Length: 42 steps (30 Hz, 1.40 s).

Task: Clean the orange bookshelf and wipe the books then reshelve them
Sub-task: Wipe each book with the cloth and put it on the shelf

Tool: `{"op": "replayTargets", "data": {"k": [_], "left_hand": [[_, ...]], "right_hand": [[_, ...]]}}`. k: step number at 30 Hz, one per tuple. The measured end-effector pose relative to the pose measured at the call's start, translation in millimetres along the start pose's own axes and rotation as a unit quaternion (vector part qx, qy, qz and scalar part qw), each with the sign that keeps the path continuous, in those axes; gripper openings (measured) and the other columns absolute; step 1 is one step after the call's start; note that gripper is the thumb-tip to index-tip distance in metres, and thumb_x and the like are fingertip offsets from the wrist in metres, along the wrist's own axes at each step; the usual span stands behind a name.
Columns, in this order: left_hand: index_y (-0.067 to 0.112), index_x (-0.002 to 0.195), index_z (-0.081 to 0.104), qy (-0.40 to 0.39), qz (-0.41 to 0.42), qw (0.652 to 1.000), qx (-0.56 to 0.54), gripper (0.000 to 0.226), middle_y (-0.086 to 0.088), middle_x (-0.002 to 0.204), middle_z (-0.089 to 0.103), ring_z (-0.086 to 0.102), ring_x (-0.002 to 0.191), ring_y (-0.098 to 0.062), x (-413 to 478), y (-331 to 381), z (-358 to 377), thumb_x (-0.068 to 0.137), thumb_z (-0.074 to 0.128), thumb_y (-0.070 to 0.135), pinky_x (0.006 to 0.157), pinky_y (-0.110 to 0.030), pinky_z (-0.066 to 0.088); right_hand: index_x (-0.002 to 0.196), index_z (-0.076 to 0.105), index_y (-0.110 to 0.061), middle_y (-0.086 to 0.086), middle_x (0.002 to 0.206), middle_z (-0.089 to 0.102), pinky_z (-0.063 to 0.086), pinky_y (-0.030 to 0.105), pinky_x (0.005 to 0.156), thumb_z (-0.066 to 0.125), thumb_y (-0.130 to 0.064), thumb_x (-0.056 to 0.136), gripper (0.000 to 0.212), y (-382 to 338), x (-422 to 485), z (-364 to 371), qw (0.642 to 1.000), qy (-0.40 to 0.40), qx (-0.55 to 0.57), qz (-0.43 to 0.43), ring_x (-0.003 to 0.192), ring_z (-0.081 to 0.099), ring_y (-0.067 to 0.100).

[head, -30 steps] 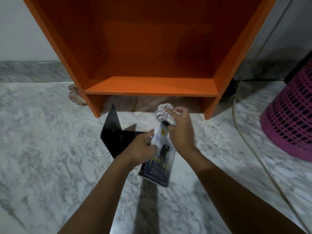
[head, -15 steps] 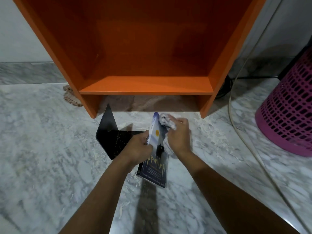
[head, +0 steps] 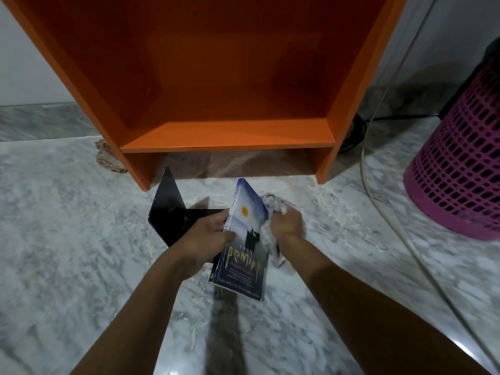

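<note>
1. The book sits between the two hands, low over the marble floor. It is just in front of the orange bookshelf. I cannot tell whether its near corner touches the floor.
2. Its long axis runs from the person toward the shelf. The far end is tilted up and points at the gap under the lowest board, and the cover faces up and to the right.
3. The left hand grips the spine side, fingers curled round that edge, and carries the book.
4. The right hand is closed round a bunched white cloth. It presses the cloth against the book's right edge, so the wiping stroke would likely run along the long axis.
5. Both hands touch the book. The left hand is the one placed to lift it onto the shelf, since the right is taken up with the cloth.
6. The lowest board lies ahead of and above the book's far end, so reshelving calls for a lift over the board's front edge.
7. A black bookend stands just left of the left hand, partly beneath it.
8. A pink basket and a pale cable lie well apart to the right, and a rag lies by the shelf's left foot.
</note>
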State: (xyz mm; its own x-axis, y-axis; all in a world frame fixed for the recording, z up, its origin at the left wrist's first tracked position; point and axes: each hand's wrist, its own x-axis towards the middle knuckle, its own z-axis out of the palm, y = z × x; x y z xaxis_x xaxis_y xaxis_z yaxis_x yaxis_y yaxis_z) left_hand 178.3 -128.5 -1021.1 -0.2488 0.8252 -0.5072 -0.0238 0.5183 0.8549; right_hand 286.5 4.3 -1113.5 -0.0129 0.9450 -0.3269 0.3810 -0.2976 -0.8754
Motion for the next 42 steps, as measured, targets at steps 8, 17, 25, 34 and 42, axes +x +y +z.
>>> {"op": "replayTargets", "data": {"k": [8, 17, 25, 34, 42], "left_hand": [[0.03, 0.13, 0.058, -0.004, 0.04, 0.997, -0.065, 0.048, 0.001, 0.108, 0.075, 0.069, 0.102, -0.033, 0, 12, -2, 0.098, 0.047, -0.004, 0.089, -0.05, 0.055], [0.025, 0.142, 0.049, -0.029, 0.082, 0.99, -0.108, 0.052, -0.004, 0.124, 0.068, 0.068, 0.108, -0.024, 1, 30, -5, 0.098, 0.047, -0.003, 0.092, -0.039, 0.055], [0.028, 0.14, 0.051, -0.016, 0.059, 0.991, -0.116, 0.05, -0.004, 0.132, 0.063, 0.066, 0.111, -0.028, 1, 26, -18, 0.098, 0.05, 0.001, 0.084, -0.038, 0.058], [0.025, 0.137, 0.055, -0.039, 0.064, 0.987, -0.142, 0.048, -0.01, 0.121, 0.069, 0.065, 0.096, -0.029, 4, 35, -10, 0.095, 0.052, 0.002, 0.086, -0.039, 0.054], [0.016, 0.115, 0.068, 0.009, 0.011, 0.999, -0.044, 0.022, -0.011, 0.101, 0.071, 0.064, 0.079, -0.026, 14, 58, -9, 0.097, 0.055, 0.02, 0.072, -0.038, 0.049]], "right_hand": [[0.135, 0.056, -0.01, -0.001, 0.12, 0.046, 0.05, 0.009, 0.07, 0.053, 0.008, 0.091, 0.047, -32, -40, -7, 0.969, -0.025, 0.024, -0.244, 0.087, 0.056, 0.008], [0.124, 0.064, -0.012, 0.005, 0.107, 0.066, 0.039, 0.009, 0.051, 0.049, -0.007, 0.097, 0.031, -33, 4, -49, 0.987, 0.111, 0.119, -0.003, 0.083, 0.058, 0.018], [0.12, 0.064, -0.022, -0.002, 0.111, 0.07, 0.054, 0.026, 0.084, 0.057, -0.015, 0.093, 0.028, -48, 3, -53, 0.985, -0.011, 0.155, -0.076, 0.097, 0.066, 0.013], [0.099, 0.069, -0.013, 0.004, 0.079, 0.076, 0.059, 0.034, 0.07, 0.052, -0.023, 0.099, 0.02, -44, -6, -48, 0.938, -0.201, 0.269, 0.086, 0.071, 0.074, 0.019], [0.098, 0.073, -0.025, 0.007, 0.094, 0.076, 0.059, 0.048, 0.083, 0.068, -0.031, 0.08, 0.019, -42, 7, -53, 0.965, -0.159, 0.205, 0.025, 0.088, 0.073, 0.027]]}}
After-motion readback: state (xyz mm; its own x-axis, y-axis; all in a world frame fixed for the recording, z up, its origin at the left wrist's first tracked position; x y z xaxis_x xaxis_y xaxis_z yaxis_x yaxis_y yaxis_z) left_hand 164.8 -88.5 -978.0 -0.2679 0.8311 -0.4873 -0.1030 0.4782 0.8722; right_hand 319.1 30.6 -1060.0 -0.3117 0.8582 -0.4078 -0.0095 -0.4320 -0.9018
